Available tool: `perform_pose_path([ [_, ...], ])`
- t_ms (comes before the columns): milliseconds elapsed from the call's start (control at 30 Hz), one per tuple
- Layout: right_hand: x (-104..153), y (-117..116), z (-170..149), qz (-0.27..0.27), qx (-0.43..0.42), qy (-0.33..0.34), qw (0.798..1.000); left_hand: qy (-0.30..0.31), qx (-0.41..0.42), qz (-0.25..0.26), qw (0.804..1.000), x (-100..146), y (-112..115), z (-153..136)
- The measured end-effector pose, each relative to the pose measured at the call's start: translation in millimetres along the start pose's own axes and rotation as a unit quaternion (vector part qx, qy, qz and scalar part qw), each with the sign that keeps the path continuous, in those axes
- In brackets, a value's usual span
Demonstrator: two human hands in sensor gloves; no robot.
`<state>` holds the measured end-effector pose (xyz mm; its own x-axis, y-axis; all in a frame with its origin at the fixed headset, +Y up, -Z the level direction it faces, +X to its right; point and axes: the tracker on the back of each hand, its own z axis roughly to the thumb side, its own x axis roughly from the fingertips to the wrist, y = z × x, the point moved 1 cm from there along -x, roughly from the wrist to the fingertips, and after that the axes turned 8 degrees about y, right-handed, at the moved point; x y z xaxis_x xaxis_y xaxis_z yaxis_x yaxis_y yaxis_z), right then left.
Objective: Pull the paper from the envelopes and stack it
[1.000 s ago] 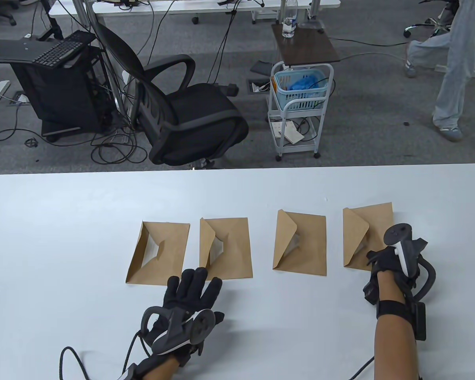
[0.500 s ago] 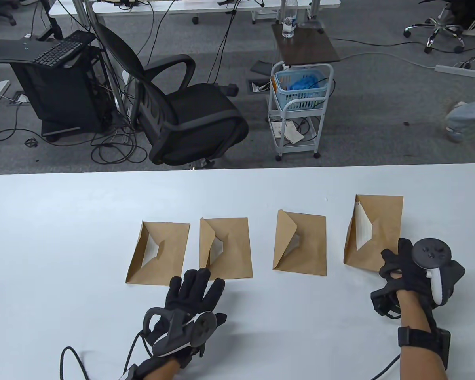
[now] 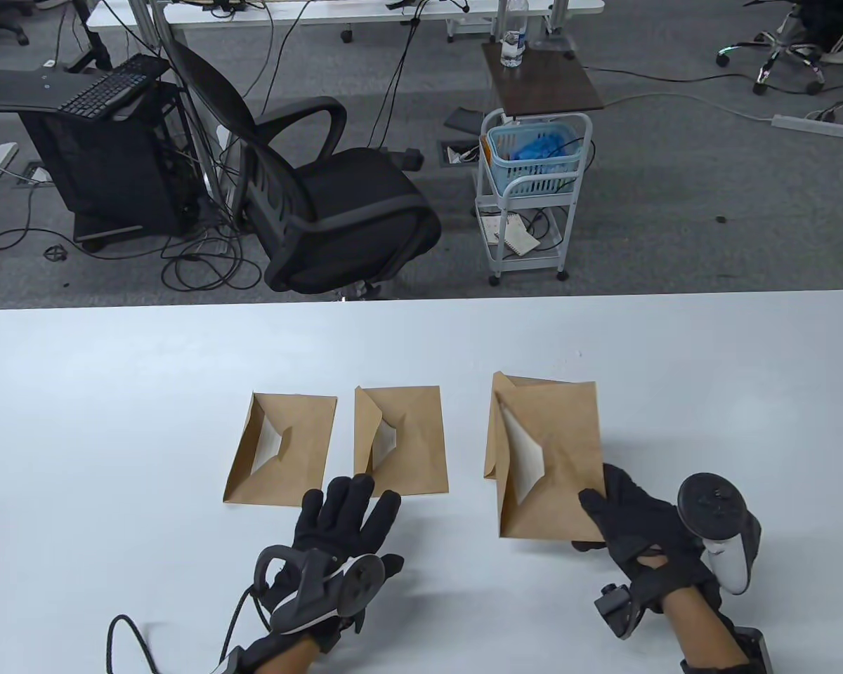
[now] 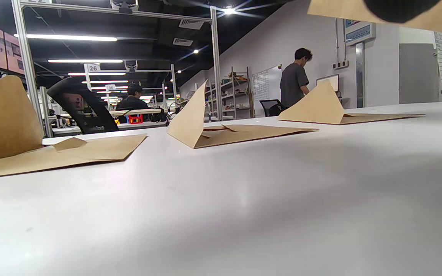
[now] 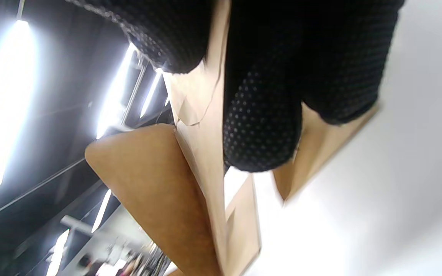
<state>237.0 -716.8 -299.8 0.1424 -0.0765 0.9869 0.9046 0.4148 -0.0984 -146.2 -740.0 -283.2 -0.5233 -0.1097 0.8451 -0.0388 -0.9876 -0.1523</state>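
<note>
Table view: right hand [image 3: 639, 523] pinches the near right corner of a brown envelope [image 3: 555, 463], flap open, white paper [image 3: 523, 456] showing inside; it overlaps a second envelope [image 3: 500, 400] behind it. Left hand [image 3: 341, 523] lies flat on the white surface [image 3: 112, 393], fingers straight, holding nothing, near two more envelopes [image 3: 281, 449].

Left wrist view: three envelopes on the surface, flaps raised.

Right wrist view: gloved fingers [image 5: 263, 115] clamp the envelope edge, thumb on the other side.
</note>
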Motion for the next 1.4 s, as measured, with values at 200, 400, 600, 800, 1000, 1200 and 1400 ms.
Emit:
perform_pose_path([
  [200, 6, -41, 3, 0.060, 0.011, 0.027, 0.998, 0.031, 0.003, 0.039, 0.999, 1, -8, 12],
  [400, 3, -70, 8, 0.097, 0.042, 0.046, 0.993, 0.125, -0.032, 0.097, 0.987, 5, -22, 48],
  [600, 6, -68, 11, 0.091, 0.045, 0.063, 0.993, 0.149, -0.092, 0.103, 0.979, 6, -20, 58],
  [800, 7, -57, 7, 0.081, 0.003, 0.068, 0.994, 0.107, -0.088, 0.092, 0.986, 6, -17, 42],
  [1000, 6, -57, -3, 0.100, -0.064, 0.056, 0.991, 0.079, -0.034, 0.063, 0.994, 2, -12, 33],
  [1200, 4, -64, -8, 0.145, -0.171, 0.059, 0.973, 0.044, 0.094, 0.056, 0.993, 1, -10, 22],
  [1400, 6, -80, -4, 0.194, -0.190, 0.077, 0.959, 0.015, 0.333, 0.051, 0.942, -1, -6, 13],
])
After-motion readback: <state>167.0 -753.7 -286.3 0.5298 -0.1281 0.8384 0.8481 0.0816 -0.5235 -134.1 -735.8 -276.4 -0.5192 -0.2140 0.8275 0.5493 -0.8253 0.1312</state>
